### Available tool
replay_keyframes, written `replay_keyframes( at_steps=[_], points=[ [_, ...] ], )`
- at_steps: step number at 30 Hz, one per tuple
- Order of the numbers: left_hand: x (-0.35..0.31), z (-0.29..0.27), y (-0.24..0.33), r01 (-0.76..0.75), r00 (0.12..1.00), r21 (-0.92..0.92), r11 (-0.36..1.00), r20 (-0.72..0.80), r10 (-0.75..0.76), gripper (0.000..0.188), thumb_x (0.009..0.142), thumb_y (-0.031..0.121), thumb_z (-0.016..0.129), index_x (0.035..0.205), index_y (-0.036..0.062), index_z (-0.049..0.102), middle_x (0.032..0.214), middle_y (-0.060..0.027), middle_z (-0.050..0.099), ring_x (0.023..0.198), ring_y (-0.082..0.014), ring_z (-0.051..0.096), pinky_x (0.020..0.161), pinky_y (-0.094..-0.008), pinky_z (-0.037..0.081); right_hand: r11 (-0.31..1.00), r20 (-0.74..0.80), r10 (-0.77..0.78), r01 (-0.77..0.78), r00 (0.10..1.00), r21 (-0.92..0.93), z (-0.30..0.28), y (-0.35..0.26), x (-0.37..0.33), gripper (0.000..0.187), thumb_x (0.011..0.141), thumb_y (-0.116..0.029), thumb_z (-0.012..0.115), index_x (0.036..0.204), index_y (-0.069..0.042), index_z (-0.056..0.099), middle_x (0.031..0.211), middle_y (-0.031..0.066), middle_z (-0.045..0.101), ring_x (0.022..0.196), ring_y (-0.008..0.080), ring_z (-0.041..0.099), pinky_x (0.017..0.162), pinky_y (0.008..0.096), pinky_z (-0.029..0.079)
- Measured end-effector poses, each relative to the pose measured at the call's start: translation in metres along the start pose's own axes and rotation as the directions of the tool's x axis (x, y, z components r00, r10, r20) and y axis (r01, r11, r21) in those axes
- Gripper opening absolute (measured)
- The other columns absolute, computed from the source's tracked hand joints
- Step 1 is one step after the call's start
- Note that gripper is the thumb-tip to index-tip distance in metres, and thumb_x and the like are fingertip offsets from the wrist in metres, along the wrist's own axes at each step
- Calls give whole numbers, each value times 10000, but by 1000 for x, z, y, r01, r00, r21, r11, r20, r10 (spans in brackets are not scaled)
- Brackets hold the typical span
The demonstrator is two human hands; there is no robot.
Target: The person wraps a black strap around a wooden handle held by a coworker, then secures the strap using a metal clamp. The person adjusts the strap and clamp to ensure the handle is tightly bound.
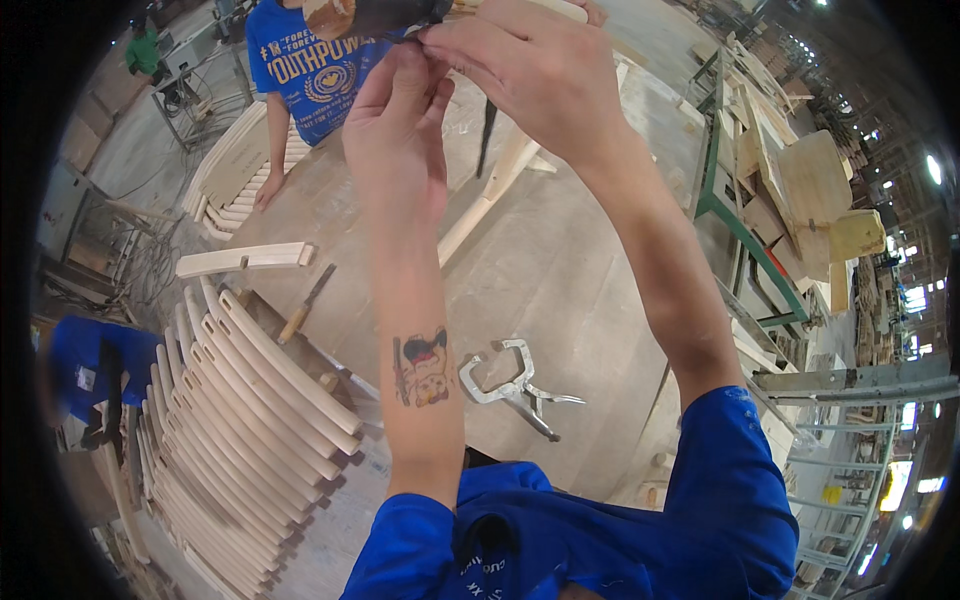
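Note:
My left hand and my right hand are raised at the top of the view, their fingertips meeting in a pinch. What they pinch is too small and too covered by fingers to make out. Just beyond the fingertips is a dark object beside a brown wooden-looking end, both cut by the upper edge. Under my forearms, a metal locking C-clamp lies on the worktable. Behind my wrists a curved pale wooden piece rests on the tabletop.
Left of my arms lie a slotted wooden bar and a wooden-handled flat tool. Many curved slats are stacked at lower left. A co-worker in a blue shirt leans a hand on the table; another blue-clothed person is farther left. Right stands a green frame.

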State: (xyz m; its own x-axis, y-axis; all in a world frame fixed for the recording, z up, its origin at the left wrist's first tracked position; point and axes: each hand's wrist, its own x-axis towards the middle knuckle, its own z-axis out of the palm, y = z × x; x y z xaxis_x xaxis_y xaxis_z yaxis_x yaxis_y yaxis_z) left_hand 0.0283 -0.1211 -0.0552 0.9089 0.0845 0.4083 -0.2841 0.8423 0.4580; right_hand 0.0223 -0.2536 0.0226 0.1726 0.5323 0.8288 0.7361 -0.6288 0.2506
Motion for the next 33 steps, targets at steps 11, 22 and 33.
replay_keyframes(
  at_steps=[11,22,33],
  points=[
    [-15,29,-1,-209,947,375,903,-153,283,239,1037,187,645,1144,-26,649,1029,-58,693,976,-135,635,874,-282,485,962,-58,-247,237,967,-136,-7,13,15,176,824,-138,676,986,-102,733,834,9,653,756,185,670,602,317,523],
    [-13,36,-5,-151,971,-324,934,-227,78,264,1013,65,640,1250,-24,563,1101,-85,683,1052,-177,669,975,-331,540,986,-137,-164,161,977,-38,6,13,8,203,787,-93,693,985,-75,735,803,49,646,727,216,669,608,326,523],
    [5,16,-23,-169,983,-82,982,56,174,322,1034,201,639,1299,42,546,1258,-51,616,1167,-171,582,1058,-349,447,997,-138,-1,11,990,76,4,0,14,176,790,-89,711,963,-66,727,775,73,642,684,231,661,573,340,514]
  ],
)
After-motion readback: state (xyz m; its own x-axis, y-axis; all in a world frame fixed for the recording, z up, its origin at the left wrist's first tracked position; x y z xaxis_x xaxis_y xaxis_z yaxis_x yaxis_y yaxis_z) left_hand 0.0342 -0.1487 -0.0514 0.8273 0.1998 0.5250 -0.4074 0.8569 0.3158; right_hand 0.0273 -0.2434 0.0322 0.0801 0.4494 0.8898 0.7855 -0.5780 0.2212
